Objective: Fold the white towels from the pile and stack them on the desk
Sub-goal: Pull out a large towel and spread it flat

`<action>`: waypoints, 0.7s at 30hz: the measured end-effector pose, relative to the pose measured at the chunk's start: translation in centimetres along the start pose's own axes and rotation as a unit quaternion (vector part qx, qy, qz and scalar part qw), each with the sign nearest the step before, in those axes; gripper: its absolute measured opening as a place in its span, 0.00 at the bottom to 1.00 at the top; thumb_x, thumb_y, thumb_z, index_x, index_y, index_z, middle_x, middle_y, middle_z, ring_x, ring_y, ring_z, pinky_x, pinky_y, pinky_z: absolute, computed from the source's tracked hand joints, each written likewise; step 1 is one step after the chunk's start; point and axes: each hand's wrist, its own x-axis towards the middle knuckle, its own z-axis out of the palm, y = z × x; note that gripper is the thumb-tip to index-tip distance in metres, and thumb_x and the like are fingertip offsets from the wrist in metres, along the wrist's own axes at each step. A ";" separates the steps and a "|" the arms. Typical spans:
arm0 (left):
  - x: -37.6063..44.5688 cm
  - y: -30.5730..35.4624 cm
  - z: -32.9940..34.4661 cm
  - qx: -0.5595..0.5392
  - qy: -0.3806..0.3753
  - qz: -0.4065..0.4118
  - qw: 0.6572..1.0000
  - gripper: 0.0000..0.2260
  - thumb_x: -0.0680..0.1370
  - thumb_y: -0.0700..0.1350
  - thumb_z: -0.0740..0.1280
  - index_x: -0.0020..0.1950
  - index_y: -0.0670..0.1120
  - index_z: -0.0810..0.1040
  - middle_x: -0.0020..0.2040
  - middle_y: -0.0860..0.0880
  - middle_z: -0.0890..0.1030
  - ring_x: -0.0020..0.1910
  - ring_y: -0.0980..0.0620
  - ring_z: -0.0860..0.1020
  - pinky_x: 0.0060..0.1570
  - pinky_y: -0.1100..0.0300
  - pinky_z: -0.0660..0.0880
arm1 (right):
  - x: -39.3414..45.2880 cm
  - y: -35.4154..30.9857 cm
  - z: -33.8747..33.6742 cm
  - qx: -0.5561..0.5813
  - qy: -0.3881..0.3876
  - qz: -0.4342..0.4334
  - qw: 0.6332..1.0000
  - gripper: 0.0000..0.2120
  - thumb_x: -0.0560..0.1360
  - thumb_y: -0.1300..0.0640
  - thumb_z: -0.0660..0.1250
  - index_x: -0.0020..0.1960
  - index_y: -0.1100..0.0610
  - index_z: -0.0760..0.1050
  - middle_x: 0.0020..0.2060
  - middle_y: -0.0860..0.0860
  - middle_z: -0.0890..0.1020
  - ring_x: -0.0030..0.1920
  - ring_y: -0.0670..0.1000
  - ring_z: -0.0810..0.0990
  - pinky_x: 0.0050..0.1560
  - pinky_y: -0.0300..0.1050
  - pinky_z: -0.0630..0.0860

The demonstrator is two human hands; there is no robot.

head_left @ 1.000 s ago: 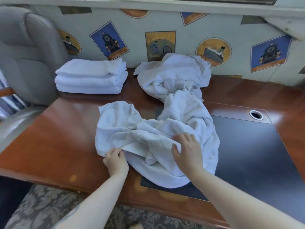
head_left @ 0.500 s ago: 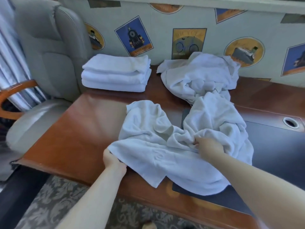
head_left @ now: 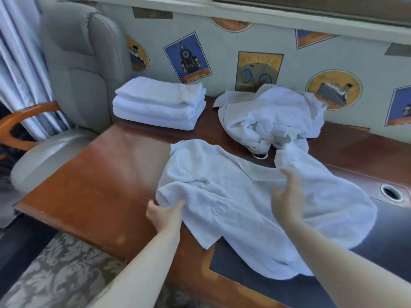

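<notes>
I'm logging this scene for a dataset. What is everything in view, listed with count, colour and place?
spread towel: 1, white, desk front, partly over the dark inset
towel pile: 1 heap, white, desk rear by the wall
folded stack: 1, white, desk rear left
desk: 1, reddish-brown wood
desk inset: 1, dark, desk right
grommet hole: 1, silver-rimmed, desk right
armchair: 1, grey, left of desk
curtain: 1, pale striped, far left
left hand: 1, pinches the towel's near left edge
right hand: 1, fingers straight, over the towel

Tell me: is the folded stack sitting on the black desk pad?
No, the folded stack sits on bare wood at the desk's back left corner, away from the black desk pad.
</notes>
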 end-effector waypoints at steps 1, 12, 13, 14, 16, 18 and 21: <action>-1.4 -1.4 0.7 0.025 0.029 -0.015 0.999 0.43 0.64 0.48 0.81 0.73 0.41 0.65 0.69 0.42 0.70 0.65 0.39 0.73 0.63 0.44 0.74 | -1.0 -0.9 2.6 -0.055 -0.100 -0.110 0.987 0.22 0.78 0.60 0.64 0.71 0.53 0.68 0.74 0.53 0.66 0.73 0.57 0.64 0.73 0.53 0.60; -4.2 -4.2 1.6 0.128 0.004 0.014 0.992 0.07 0.81 0.47 0.60 0.55 0.45 0.73 0.52 0.47 0.77 0.50 0.47 0.75 0.49 0.52 0.74 | -1.9 -1.2 7.6 0.055 -0.314 -0.049 0.946 0.11 0.73 0.52 0.66 0.39 0.55 0.66 0.32 0.48 0.71 0.35 0.52 0.70 0.34 0.49 0.64; -3.3 -3.4 0.7 0.050 0.068 -0.006 0.996 0.06 0.81 0.44 0.60 0.54 0.43 0.72 0.50 0.45 0.77 0.47 0.46 0.74 0.47 0.52 0.73 | -1.5 -2.1 6.8 0.121 -0.276 -0.010 0.953 0.13 0.72 0.54 0.67 0.36 0.55 0.64 0.29 0.46 0.69 0.33 0.51 0.68 0.33 0.49 0.63; -2.3 -2.5 -0.3 -0.001 0.120 -0.011 0.993 0.04 0.80 0.42 0.60 0.52 0.43 0.71 0.48 0.45 0.76 0.46 0.45 0.74 0.46 0.52 0.71 | -1.5 -3.0 6.2 0.185 -0.237 0.018 0.954 0.16 0.71 0.54 0.68 0.34 0.54 0.62 0.26 0.44 0.66 0.32 0.49 0.66 0.32 0.47 0.61; -0.5 -0.4 -1.9 -0.059 0.174 0.006 0.983 0.04 0.77 0.39 0.59 0.51 0.44 0.69 0.45 0.47 0.74 0.45 0.46 0.73 0.44 0.53 0.70 | -3.8 -5.3 5.4 0.259 -0.204 0.033 0.944 0.17 0.68 0.52 0.67 0.32 0.51 0.58 0.24 0.43 0.63 0.28 0.45 0.61 0.29 0.41 0.59; 1.0 1.7 -2.6 -0.095 0.207 0.013 0.974 0.07 0.76 0.38 0.58 0.53 0.46 0.68 0.48 0.47 0.74 0.46 0.45 0.74 0.46 0.54 0.71 | -8.1 -7.0 6.0 0.234 -0.267 -0.039 0.934 0.13 0.67 0.49 0.62 0.32 0.50 0.58 0.24 0.44 0.65 0.27 0.46 0.63 0.28 0.40 0.60; 2.6 2.4 -3.9 -0.090 0.236 -0.008 0.967 0.12 0.77 0.36 0.57 0.58 0.44 0.72 0.55 0.43 0.77 0.54 0.42 0.77 0.55 0.53 0.73 | -13.1 -8.7 7.5 0.046 -0.550 -0.159 0.819 0.13 0.66 0.45 0.67 0.35 0.52 0.66 0.26 0.45 0.74 0.28 0.44 0.72 0.30 0.39 0.68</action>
